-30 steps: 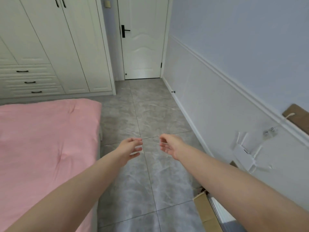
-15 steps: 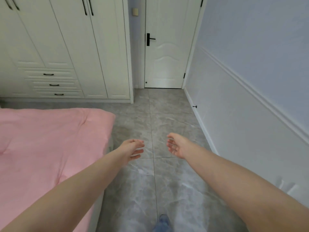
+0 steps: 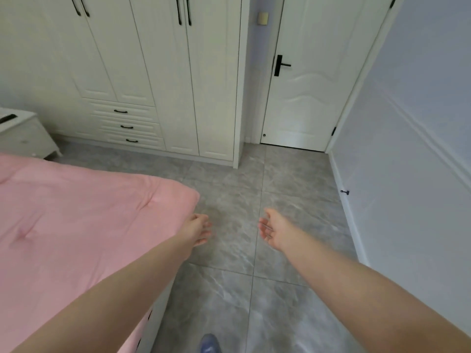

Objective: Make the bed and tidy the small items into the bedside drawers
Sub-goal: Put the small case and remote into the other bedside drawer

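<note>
Left hand (image 3: 200,230): grip slack, fingers loose, nothing held; over floor just off bed corner.
Right hand (image 3: 274,231): grip slack, palm inward, nothing held.
Bed (image 3: 76,225): pink cover, 9 o'clock.
Bedside drawers (image 3: 23,135): 10 o'clock, beyond bed.

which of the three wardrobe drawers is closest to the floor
The bottom drawer, the lowest of the three stacked black-handled drawers in the white wardrobe. The middle drawer and top drawer sit above it.

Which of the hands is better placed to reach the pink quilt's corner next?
Left, probably. The left hand hangs open right beside the pink quilt, just below its near corner. The right hand is open too, but out over the grey floor, farther from the bed.
</note>
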A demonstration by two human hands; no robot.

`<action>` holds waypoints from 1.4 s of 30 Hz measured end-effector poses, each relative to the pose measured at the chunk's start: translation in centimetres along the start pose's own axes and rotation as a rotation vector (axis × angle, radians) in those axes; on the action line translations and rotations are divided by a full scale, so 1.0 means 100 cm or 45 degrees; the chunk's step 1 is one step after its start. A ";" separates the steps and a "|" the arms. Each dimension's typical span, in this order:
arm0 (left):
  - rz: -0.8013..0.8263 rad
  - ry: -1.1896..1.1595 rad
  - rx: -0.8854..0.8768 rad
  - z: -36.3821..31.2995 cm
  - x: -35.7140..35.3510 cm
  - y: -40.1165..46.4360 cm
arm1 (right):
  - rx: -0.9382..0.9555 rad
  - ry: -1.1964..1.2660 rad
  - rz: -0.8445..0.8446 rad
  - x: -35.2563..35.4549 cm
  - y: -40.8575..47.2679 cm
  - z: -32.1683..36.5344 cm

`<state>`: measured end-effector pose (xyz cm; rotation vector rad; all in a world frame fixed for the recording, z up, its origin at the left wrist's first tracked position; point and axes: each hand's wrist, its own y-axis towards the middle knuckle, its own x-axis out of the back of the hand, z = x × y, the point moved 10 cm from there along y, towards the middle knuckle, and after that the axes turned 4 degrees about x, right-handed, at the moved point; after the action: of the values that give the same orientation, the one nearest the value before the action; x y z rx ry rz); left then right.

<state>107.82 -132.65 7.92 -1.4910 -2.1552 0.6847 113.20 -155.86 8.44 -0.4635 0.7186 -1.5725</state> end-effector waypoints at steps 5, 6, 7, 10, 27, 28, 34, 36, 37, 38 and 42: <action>0.084 0.246 -0.055 -0.058 -0.001 0.069 | -0.013 -0.053 0.008 -0.041 0.065 0.040; 0.099 0.248 -0.084 -0.075 -0.002 0.084 | -0.005 -0.103 0.026 -0.053 0.080 0.055; 0.124 0.244 -0.094 -0.087 -0.004 0.092 | 0.001 -0.129 0.035 -0.061 0.087 0.063; 0.130 0.213 -0.060 -0.122 -0.007 0.117 | 0.022 -0.134 0.090 -0.088 0.111 0.093; -0.082 0.038 0.046 -0.275 -0.018 0.340 | -0.014 -0.275 0.424 -0.203 0.311 0.273; -0.100 0.013 0.048 -0.285 -0.017 0.350 | -0.001 -0.311 0.465 -0.210 0.320 0.288; -0.241 -0.047 0.044 -0.323 -0.004 0.403 | 0.083 -0.321 0.560 -0.267 0.387 0.356; -0.272 -0.053 0.075 -0.326 0.004 0.418 | 0.051 -0.302 0.527 -0.284 0.404 0.353; -0.282 -0.072 0.085 -0.328 0.009 0.429 | 0.021 -0.299 0.541 -0.296 0.413 0.348; -0.291 -0.085 0.096 -0.331 0.014 0.438 | -0.019 -0.298 0.560 -0.308 0.420 0.341; -0.298 -0.066 0.139 -0.340 0.034 0.475 | -0.107 -0.362 0.627 -0.349 0.441 0.331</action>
<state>161.71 -110.03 5.65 -1.1548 -2.2458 0.7504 172.30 -128.34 6.30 -0.5137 0.6220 -0.9944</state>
